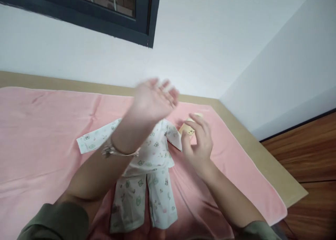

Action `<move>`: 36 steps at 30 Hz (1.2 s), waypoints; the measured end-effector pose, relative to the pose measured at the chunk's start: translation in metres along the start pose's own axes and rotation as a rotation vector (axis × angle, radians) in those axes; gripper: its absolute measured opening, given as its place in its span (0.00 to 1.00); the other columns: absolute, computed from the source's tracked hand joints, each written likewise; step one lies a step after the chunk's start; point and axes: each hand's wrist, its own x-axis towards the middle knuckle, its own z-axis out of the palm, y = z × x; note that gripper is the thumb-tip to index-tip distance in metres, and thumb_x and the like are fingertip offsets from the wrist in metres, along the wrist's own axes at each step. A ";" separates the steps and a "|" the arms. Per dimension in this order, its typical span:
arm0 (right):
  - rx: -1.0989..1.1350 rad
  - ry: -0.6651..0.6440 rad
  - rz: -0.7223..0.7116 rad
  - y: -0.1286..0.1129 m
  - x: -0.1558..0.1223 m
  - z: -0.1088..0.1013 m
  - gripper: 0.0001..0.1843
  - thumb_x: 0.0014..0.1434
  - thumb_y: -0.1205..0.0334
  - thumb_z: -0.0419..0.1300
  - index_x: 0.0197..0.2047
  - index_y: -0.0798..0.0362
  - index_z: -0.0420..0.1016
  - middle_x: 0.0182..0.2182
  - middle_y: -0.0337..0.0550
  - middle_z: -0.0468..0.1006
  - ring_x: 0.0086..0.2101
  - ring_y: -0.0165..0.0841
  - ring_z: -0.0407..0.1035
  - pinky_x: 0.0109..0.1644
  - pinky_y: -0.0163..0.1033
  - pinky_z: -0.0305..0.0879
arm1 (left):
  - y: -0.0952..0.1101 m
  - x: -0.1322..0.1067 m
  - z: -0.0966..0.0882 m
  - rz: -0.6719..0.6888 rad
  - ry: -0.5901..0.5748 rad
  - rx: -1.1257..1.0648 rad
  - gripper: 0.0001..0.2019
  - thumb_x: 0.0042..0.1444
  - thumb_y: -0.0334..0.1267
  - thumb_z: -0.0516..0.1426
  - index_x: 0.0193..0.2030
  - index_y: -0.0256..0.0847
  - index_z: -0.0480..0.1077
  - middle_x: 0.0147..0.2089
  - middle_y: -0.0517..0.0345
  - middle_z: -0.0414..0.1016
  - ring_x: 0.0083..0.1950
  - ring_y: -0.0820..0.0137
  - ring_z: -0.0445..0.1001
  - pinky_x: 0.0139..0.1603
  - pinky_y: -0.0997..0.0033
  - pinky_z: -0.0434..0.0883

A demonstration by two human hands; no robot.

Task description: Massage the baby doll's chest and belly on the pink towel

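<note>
A small white printed baby top (154,150) lies spread on a pink blanket (47,135), with matching trousers (143,201) below it. My left hand (154,100) hovers above the top, palm up, fingers stretched out and blurred by motion; a bracelet sits on that wrist. My right hand (198,142) rests at the top's right sleeve (174,135), fingers curled, touching a small yellow object (189,127) that is partly hidden behind the fingers. The left sleeve (96,138) lies stretched out to the left.
The blanket covers a tan mattress (265,163) set into a corner of white walls. A dark window frame (105,19) sits high on the far wall. Wooden floor (307,156) shows at the right, beyond the mattress edge.
</note>
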 end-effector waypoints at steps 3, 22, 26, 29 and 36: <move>-0.444 0.061 -0.107 0.034 0.034 -0.005 0.23 0.57 0.66 0.50 0.56 0.53 0.71 0.63 0.55 0.64 0.65 0.51 0.51 0.65 0.64 0.48 | -0.040 0.027 0.007 -0.178 0.096 0.151 0.18 0.63 0.42 0.47 0.54 0.35 0.67 0.54 0.42 0.69 0.56 0.59 0.70 0.47 0.66 0.72; -0.368 -0.134 -0.170 0.007 0.042 0.050 0.26 0.64 0.63 0.47 0.63 0.59 0.63 0.67 0.58 0.56 0.67 0.48 0.44 0.68 0.63 0.35 | -0.019 -0.022 -0.076 -0.171 0.081 0.358 0.25 0.65 0.46 0.43 0.60 0.32 0.65 0.55 0.38 0.73 0.55 0.58 0.75 0.53 0.60 0.72; 0.057 -0.296 -0.317 -0.043 0.009 0.087 0.33 0.67 0.55 0.46 0.71 0.58 0.49 0.70 0.52 0.47 0.69 0.44 0.34 0.70 0.61 0.29 | -0.010 -0.038 -0.075 -0.063 -0.065 0.312 0.28 0.65 0.54 0.41 0.58 0.37 0.68 0.59 0.44 0.72 0.60 0.58 0.71 0.57 0.61 0.70; 0.254 -0.386 -0.433 -0.059 -0.017 0.092 0.38 0.65 0.51 0.51 0.72 0.57 0.45 0.71 0.51 0.44 0.69 0.46 0.33 0.71 0.59 0.30 | 0.009 -0.040 -0.078 0.105 -0.159 0.280 0.31 0.65 0.57 0.38 0.60 0.40 0.66 0.64 0.49 0.68 0.66 0.62 0.65 0.60 0.62 0.67; 0.269 -0.369 -0.417 -0.041 -0.012 0.083 0.39 0.65 0.54 0.51 0.73 0.55 0.40 0.71 0.49 0.42 0.69 0.49 0.35 0.70 0.63 0.30 | -0.025 -0.038 -0.083 0.140 -0.131 0.272 0.30 0.66 0.54 0.38 0.64 0.39 0.62 0.65 0.48 0.67 0.69 0.64 0.60 0.65 0.65 0.62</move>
